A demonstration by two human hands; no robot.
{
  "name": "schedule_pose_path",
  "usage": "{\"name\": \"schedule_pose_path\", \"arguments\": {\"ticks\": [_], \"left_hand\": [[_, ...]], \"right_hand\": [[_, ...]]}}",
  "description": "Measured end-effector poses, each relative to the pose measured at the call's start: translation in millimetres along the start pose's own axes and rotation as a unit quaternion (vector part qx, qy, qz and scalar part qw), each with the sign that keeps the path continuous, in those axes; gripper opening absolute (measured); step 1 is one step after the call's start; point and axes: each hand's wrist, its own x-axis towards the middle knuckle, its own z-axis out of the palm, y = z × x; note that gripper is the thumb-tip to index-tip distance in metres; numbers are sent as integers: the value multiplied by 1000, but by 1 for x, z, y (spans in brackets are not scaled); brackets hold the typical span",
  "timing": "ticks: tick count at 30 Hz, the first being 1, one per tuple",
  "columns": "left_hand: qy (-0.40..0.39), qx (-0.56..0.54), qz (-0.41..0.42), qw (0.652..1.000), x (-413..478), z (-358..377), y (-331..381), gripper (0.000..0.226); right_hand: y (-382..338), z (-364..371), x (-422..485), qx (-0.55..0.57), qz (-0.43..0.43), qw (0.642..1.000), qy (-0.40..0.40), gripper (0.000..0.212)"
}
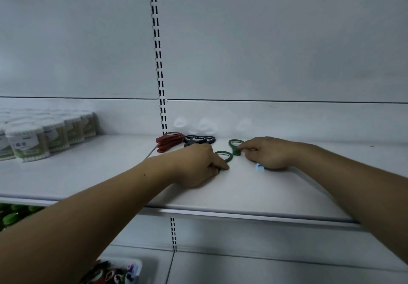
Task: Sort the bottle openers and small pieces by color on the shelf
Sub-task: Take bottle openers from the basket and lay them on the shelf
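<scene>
While both arms reach over the white shelf [265,191], I see it run out of frame at either side. Swab boxes [28,144] stand at its left, cut off by the edge. Below, a bin [123,270] of mixed coloured pieces is half hidden by the left forearm and too blurred for me to sort out.

The left hand [194,164] rests knuckles-up at mid-shelf, fingers curled and pinching the handle end of the front green opener [225,156], whose ring lies flat just past the fingertips. The right hand [267,152], near it to the right, curls its fingers onto the handle of the back green opener [235,145].

Behind the left hand, a red pile [169,141] and a black pile [198,139] lie side by side, touching. White openers [205,125] against the back wall barely show; I cannot count them. A pale blue piece [260,167] peeks from under the right palm; whether it is gripped, I cannot tell.
</scene>
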Motion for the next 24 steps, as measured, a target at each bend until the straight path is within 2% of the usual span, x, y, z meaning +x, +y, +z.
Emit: {"name": "schedule_pose_path", "arguments": {"ticks": [7,14,19,24], "left_hand": [[77,2,-1,997,-2,10,-3,27],[180,-7,-50,982,-1,19,-2,30],[152,14,-44,987,6,21,0,32],[161,-14,-53,985,7,17,5,27]], "right_hand": [[-2,-1,0,-3,-6,1000,12,38],[-6,1,1,2,-23,1000,12,36],[-8,1,3,-3,-30,999,12,36],[-8,3,7,24,-34,999,13,16]]}}
